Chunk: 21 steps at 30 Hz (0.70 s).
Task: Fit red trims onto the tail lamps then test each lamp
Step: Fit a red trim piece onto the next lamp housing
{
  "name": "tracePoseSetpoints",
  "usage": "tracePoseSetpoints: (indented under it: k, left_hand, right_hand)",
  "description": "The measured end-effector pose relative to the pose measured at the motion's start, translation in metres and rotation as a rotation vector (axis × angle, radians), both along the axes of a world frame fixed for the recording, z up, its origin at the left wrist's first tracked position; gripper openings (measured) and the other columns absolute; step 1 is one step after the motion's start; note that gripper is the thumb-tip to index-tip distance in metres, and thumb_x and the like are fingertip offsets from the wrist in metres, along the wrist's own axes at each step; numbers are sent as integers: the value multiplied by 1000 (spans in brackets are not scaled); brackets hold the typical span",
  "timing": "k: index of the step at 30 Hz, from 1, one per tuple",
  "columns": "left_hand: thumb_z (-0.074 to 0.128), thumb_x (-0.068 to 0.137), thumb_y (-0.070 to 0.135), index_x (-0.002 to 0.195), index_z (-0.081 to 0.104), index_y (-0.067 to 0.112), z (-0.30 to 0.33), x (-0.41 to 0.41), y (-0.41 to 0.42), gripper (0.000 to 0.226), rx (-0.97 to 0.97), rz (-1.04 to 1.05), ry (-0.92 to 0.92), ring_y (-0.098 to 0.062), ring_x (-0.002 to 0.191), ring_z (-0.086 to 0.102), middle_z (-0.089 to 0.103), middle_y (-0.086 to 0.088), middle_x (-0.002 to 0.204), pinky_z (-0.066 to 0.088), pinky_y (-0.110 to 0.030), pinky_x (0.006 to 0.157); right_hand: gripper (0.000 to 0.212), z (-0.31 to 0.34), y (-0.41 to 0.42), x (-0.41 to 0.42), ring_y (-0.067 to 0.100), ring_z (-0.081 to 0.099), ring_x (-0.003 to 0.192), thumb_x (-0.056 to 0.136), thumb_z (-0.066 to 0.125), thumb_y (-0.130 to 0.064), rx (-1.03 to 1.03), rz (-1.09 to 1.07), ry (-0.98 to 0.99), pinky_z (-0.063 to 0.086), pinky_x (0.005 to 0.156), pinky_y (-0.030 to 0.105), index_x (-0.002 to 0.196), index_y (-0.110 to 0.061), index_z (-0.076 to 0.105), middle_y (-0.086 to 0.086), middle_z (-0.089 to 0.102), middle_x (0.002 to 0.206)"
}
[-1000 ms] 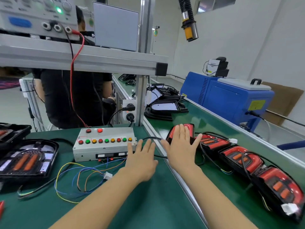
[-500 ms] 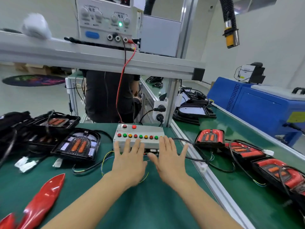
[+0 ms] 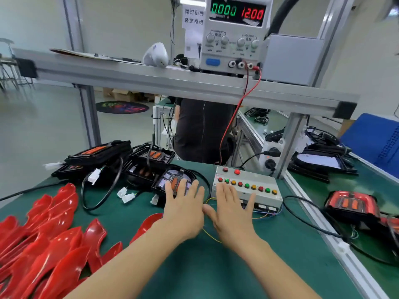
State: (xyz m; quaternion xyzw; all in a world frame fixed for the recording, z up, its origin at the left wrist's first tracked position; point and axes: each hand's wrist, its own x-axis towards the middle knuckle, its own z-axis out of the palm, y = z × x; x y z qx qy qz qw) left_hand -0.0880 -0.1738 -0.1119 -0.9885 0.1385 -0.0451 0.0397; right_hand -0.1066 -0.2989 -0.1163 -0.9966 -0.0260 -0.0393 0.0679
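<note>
Both hands hover flat over the green bench, fingers straight and spread, holding nothing. My left hand (image 3: pixel 183 210) reaches over the near edge of a black tail lamp (image 3: pixel 172 182) with orange inserts. My right hand (image 3: pixel 232 212) is in front of the grey test box (image 3: pixel 248 186) with its row of coloured buttons. Several glossy red trims (image 3: pixel 43 244) are heaped at the lower left. More untrimmed black lamps (image 3: pixel 121 160) with white connectors are stacked behind. A lamp with red trim fitted (image 3: pixel 352 205) lies on the conveyor at right.
A power supply (image 3: pixel 235 33) reading 0.000 and 12.00 stands on the aluminium shelf (image 3: pixel 172 83) overhead, a red lead running down behind the box. A person in black stands behind the bench. Loose cables cross the mat; a conveyor rail (image 3: pixel 323 225) borders the right.
My view has swung left and up, bringing the trims and power supply into sight. Both hands have moved left from the conveyor lamps to the test box and the nearest black lamp.
</note>
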Motion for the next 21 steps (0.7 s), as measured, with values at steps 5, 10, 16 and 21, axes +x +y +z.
tracePoseSetpoints:
  k: [5, 10, 16, 21]
  left_hand:
    - [37, 98, 29, 147, 25, 22, 9, 15, 33, 51, -91, 35, -98, -21, 146, 1, 11, 4, 158, -2, -57, 113]
    - [45, 95, 24, 145, 30, 22, 26, 54, 71, 53, -123, 112, -222, -19, 145, 9, 20, 3, 156, 6, -53, 115]
    - [48, 91, 14, 143, 34, 22, 32, 96, 97, 54, -9, 152, -254, -26, 144, 12, 26, -3, 154, 1, -56, 114]
    - [55, 88, 14, 135, 48, 22, 37, 114, 102, 48, 139, 56, -256, -27, 139, 24, 43, -4, 143, 7, -52, 114]
  right_hand:
    - [67, -1, 16, 4, 13, -8, 149, 102, 17, -51, -27, 75, 28, -18, 110, 60, 154, -16, -5, -5, -5, 163]
    - [65, -2, 28, 12, 15, -6, 150, 102, 17, -52, -17, 116, 44, -18, 110, 61, 155, -19, -2, -5, -1, 163]
    - [62, -2, 45, 24, 18, -2, 150, 102, 19, -53, -17, 162, 24, -16, 110, 63, 155, -26, 1, -6, 5, 163]
    - [61, -3, 56, 36, 21, -1, 150, 101, 18, -54, 10, 169, 43, -15, 110, 62, 154, -30, 0, -6, 6, 162]
